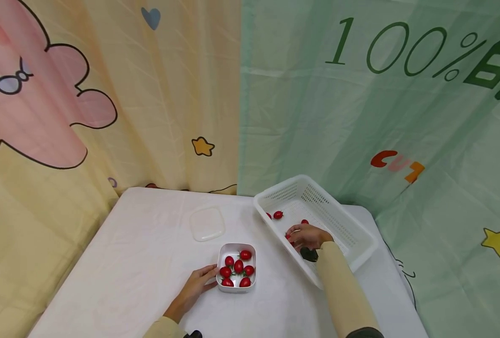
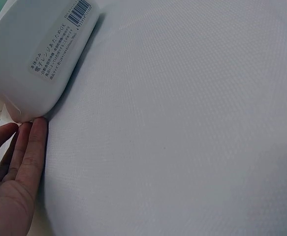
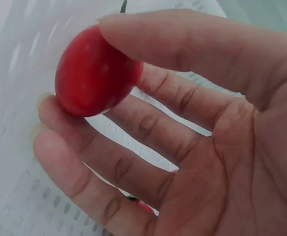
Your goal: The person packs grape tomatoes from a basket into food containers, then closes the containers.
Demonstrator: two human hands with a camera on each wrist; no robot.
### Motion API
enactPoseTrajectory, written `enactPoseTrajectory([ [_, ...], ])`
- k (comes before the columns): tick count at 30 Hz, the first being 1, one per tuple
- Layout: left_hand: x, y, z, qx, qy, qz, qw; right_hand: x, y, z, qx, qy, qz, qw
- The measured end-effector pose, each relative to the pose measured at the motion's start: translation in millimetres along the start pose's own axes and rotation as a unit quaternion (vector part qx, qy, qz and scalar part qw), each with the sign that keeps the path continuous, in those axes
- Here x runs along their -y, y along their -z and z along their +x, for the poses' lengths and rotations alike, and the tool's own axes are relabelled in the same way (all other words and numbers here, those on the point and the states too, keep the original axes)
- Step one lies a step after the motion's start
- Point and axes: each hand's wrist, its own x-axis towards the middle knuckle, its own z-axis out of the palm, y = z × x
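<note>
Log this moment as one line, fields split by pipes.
left hand: touching white box of tomatoes | right hand: holding single tomato in basket | clear lid: on table, off box

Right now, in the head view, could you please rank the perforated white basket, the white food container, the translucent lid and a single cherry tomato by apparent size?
1. Perforated white basket
2. White food container
3. Translucent lid
4. Cherry tomato; those in the container look too alike to rank individually.

Yellow curtain with pink cartoon figure, blue heart; green curtain alongside, yellow star; white tablecloth.
</note>
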Motion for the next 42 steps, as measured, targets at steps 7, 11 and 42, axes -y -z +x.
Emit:
enactPoseTrajectory([
  [7,1.9,0.3,3.1,-0.004,0.003,-0.005,1.0000,2,-2,-4.2,-0.015,0.024,0.013,0.9995],
  [11,1.1,0.7,1.6,0.000,0.001,-0.007,1.0000,3,-3,-8.1,-0.020,0.037,0.011,0.9991],
  [42,0.6,-1.2,2.4,-0.011,0.012,-0.002,0.9999,20,-22,-40.8,-0.104,0.138,-0.038,0.9843],
])
